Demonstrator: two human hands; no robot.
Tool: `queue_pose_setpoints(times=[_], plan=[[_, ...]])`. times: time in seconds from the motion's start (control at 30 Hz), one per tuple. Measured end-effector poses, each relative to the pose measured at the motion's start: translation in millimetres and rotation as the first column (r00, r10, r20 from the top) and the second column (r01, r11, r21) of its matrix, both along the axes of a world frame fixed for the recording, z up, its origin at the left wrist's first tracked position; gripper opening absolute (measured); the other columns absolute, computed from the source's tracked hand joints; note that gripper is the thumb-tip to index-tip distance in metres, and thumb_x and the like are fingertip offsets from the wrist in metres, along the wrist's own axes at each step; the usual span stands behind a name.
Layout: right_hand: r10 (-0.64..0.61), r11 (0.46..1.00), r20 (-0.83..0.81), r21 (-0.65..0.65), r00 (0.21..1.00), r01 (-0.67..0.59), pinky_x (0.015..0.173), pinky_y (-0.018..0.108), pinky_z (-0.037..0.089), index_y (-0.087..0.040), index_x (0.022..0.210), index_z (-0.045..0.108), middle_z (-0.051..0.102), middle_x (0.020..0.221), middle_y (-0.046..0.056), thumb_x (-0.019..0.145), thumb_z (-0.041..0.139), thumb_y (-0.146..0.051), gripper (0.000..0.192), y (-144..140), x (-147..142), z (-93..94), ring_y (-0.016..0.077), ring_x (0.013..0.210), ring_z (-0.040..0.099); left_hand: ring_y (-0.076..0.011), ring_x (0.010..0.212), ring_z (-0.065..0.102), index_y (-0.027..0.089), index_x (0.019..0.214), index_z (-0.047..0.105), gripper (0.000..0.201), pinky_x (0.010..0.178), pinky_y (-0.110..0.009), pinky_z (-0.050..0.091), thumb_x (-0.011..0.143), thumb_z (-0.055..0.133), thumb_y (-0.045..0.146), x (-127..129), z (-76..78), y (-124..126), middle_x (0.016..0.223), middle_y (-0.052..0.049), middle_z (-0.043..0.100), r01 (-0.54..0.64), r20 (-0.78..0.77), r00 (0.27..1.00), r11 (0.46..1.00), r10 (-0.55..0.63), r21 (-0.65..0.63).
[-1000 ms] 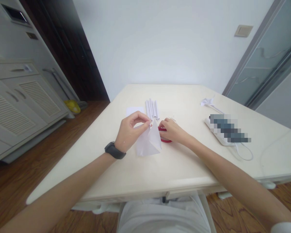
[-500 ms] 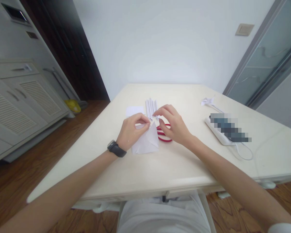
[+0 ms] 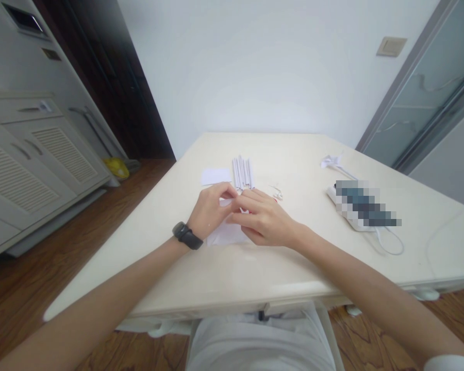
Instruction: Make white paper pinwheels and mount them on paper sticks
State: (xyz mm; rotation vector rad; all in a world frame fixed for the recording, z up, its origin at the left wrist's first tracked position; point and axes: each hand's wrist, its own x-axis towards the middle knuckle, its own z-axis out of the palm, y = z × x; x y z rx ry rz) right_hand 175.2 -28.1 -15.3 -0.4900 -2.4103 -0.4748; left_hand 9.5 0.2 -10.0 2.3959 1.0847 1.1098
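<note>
Both hands' fingers (image 3: 243,199) pinch folded paper (image 3: 226,235).

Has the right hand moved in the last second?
Yes. The right hand shifted left, off the scissors, onto the folded paper beside the left hand.

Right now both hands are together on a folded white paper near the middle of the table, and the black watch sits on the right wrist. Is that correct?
Not quite. The head view shows the black watch on the left wrist, not the right. The rest holds: the left hand and right hand meet on the folded white paper near the middle of the table.
</note>
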Motion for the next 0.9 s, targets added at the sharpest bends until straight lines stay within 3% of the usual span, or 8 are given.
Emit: queue_pose_setpoints(times=[0.1,0.23,0.43,0.57,0.67,0.8,0.9], plan=[[-0.011,1.000,-0.013,0.003,1.000,0.012,0.066,0.033,0.033,-0.017,0.085,0.057,0.052,0.086,0.007,0.080,0.035,-0.005,0.026,-0.6,-0.1,-0.5,0.0190,0.086,0.043,-0.0174,0.074,0.058,0.018,0.077,0.058,0.012,0.070,-0.028,0.043,0.076,0.052,0.027,-0.1,-0.2,0.8,0.078,-0.001,0.065,-0.023,-0.005,1.000,1.000,0.023,0.000],[-0.028,0.999,0.016,-0.028,0.999,0.028,0.066,0.032,0.032,-0.017,0.106,0.054,0.055,0.087,0.006,0.079,0.035,-0.004,0.036,-1.3,-1.9,0.7,0.0186,0.084,0.043,-0.0184,0.076,0.058,0.018,0.076,0.057,0.012,0.071,-0.028,0.044,0.075,0.053,0.028,-1.7,-0.5,1.4,0.079,-0.001,0.065,0.039,-0.037,0.999,0.999,-0.039,0.001],[-0.018,0.999,0.034,-0.031,0.999,0.019,0.066,0.032,0.031,-0.018,0.079,0.057,0.054,0.084,0.006,0.081,0.036,-0.008,0.023,0.3,1.2,-0.2,0.0182,0.081,0.044,-0.0178,0.075,0.058,0.018,0.075,0.057,0.011,0.070,-0.028,0.043,0.076,0.049,0.025,-0.7,-2.6,3.3,0.078,-0.001,0.065,-0.019,-0.048,0.999,1.000,0.019,0.002],[0.030,0.998,0.115,-0.062,0.993,-0.023,0.070,0.032,0.033,-0.020,0.109,0.054,0.054,0.089,0.006,0.080,0.036,-0.006,0.036,-2.8,-2.3,2.1,0.0185,0.087,0.043,-0.0179,0.072,0.058,0.019,0.072,0.056,0.006,0.067,-0.028,0.044,0.070,0.053,0.024,-1.2,-3.2,4.3,0.074,0.000,0.064,0.006,-0.072,0.997,1.000,-0.006,-0.005],[0.067,0.997,0.159,-0.035,0.985,-0.062,0.071,0.032,0.033,-0.019,0.104,0.056,0.055,0.089,0.006,0.082,0.036,-0.005,0.033,-2.4,-3.5,3.2,0.0177,0.088,0.043,-0.0182,0.072,0.058,0.019,0.071,0.057,0.005,0.068,-0.029,0.045,0.069,0.053,0.022,-2.0,-5.1,6.5,0.073,0.000,0.064,-0.017,-0.064,0.998,1.000,0.017,0.002],[-0.054,0.998,0.009,-0.019,0.999,0.054,0.064,0.031,0.033,-0.017,0.074,0.057,0.053,0.081,0.006,0.083,0.036,-0.006,0.026,3.7,2.2,1.8,0.0175,0.077,0.043,-0.0188,0.074,0.061,0.019,0.071,0.058,0.006,0.071,-0.030,0.046,0.072,0.052,0.021,-3.6,-9.9,12.1,0.074,-0.001,0.066,-0.083,0.016,0.996,0.996,0.083,-0.043],[-0.243,0.962,-0.162,-0.165,0.956,0.217,0.066,0.030,0.036,-0.017,0.085,0.056,0.053,0.088,0.008,0.081,0.035,-0.005,0.025,8.8,6.1,-0.3,0.0185,0.081,0.046,-0.0189,0.075,0.062,0.019,0.072,0.059,0.008,0.072,-0.031,0.048,0.074,0.055,0.025,-5.5,-13.1,16.7,0.076,-0.002,0.067,-0.084,0.102,0.990,0.989,0.097,-0.124]])
